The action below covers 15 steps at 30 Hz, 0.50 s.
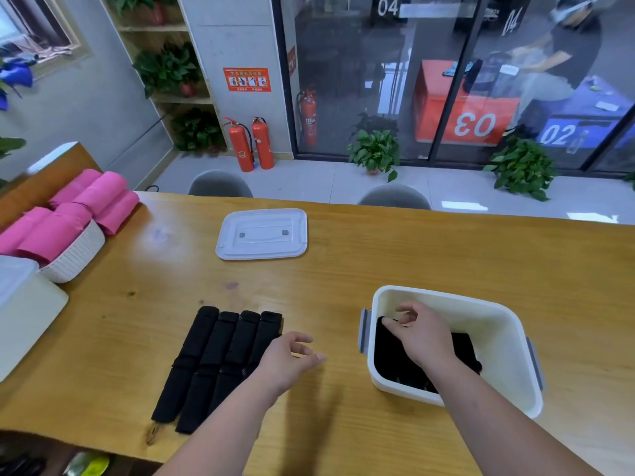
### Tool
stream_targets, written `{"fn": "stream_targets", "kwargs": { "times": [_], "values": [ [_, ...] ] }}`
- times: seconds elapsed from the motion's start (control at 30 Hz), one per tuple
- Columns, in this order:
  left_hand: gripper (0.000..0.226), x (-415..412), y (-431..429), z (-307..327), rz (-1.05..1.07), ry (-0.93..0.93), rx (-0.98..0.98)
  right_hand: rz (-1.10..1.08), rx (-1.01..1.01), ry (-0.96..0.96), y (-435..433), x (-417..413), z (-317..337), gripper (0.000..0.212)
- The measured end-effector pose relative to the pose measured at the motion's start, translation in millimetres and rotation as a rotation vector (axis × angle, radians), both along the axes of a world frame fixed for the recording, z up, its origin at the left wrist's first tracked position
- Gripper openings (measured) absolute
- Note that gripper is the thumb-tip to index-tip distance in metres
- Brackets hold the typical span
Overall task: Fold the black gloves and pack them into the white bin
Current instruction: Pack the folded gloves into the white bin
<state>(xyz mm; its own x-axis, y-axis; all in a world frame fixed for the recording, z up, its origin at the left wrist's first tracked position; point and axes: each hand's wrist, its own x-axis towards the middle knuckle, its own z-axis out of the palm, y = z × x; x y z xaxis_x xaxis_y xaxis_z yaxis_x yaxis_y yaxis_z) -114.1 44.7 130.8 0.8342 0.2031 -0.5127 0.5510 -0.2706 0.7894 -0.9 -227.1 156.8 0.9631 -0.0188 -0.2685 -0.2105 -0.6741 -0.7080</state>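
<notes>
Your left hand (pixel 292 355) hovers loose-fingered, holding nothing, beside the row of folded black gloves (pixel 213 359); your right hand (pixel 419 334) pinches a glove (pixel 388 355) inside the white bin (pixel 446 297).

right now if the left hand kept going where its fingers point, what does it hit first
The left hand would likely meet the white bin at its left wall near the grey latch; only table lies between, depth unclear.

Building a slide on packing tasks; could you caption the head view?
Right hand pinches a black glove inside the white bin; open left hand hovers by the folded gloves.
</notes>
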Motion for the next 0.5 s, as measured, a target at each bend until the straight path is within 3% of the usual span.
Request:
{"fn": "stream_targets", "kwargs": {
  "times": [0.3,0.5],
  "values": [
    [0.047,-25.0,36.6,-4.1,0.062,-0.004,0.139,0.083,0.263,-0.116,64.8,-19.6,30.2,0.023],
    [0.048,-47.1,63.3,-7.5,0.107,0.044,0.203,0.258,0.181,-0.082,105.3,-32.7,22.1,0.026]
  ]
}}
